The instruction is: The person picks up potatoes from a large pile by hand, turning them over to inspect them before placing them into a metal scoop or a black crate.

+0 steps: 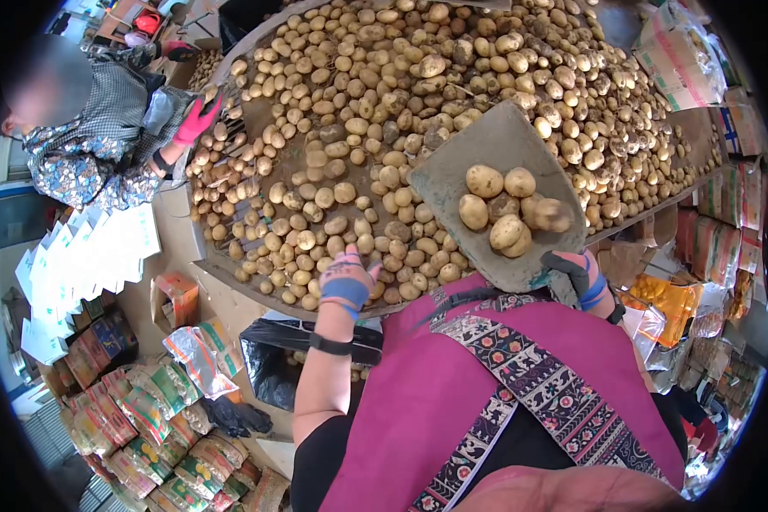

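My right hand (578, 275), in a dark-palmed glove, grips the near end of a grey scoop (452, 179). Several potatoes (485, 183) lie in the scoop, and one at its right side is blurred. The scoop is over the heap of potatoes (350, 77) on the large table. My left hand (350, 275), in a pink and blue glove, touches the potatoes at the table's near edge, fingers pointing forward. Whether its fingertips hold a potato cannot be made out.
A co-worker (102, 128) in pink gloves stands at the table's left side. White boxes (90, 256) and stacked printed bags (145, 410) are at the left. A black-lined container (269, 350) stands below the near edge. More bags (730, 230) line the right.
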Available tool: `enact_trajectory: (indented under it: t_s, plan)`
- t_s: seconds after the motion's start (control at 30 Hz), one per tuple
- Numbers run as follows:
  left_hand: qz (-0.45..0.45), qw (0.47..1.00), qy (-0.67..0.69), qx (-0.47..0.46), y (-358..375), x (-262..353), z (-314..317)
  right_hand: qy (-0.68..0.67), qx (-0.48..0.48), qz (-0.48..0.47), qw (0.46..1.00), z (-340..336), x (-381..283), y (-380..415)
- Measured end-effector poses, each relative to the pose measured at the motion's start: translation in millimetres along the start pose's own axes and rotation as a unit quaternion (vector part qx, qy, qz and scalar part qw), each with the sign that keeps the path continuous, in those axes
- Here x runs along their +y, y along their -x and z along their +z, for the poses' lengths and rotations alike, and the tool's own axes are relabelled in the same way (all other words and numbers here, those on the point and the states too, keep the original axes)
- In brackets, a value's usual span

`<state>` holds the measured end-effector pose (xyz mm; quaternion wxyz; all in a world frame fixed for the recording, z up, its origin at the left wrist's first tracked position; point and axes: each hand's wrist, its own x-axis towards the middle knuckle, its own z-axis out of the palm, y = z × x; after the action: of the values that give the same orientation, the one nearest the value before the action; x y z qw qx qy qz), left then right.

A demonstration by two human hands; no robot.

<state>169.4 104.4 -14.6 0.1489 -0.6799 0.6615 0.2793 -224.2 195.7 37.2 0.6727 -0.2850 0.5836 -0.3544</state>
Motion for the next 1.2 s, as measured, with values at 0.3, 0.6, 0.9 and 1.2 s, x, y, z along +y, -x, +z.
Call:
enact_trajectory:
  t_s: [0.3, 0.6, 0.9, 1.2]
  plan:
    - [0.017, 0.903, 0.428, -0.017, -25, -95, 62, -0.01, 0.033, 0.003, 0.999, 10, -15, 8]
    - [0.029, 1.0, -0.011, 0.0, 0, 1, 41, 0.08, 0.005, -0.061, 0.995, -18, 25, 3]
    - [0.494, 0.834, 0.16, 0.186, 41, 133, -81, 0.007, -0.121, -0.111, 0.986, 39, -13, -11]
    - [0.421, 0.817, 0.371, -0.133, 17, 177, -66, -0.155, -0.126, -0.051, 0.979, 25, 23, -39]
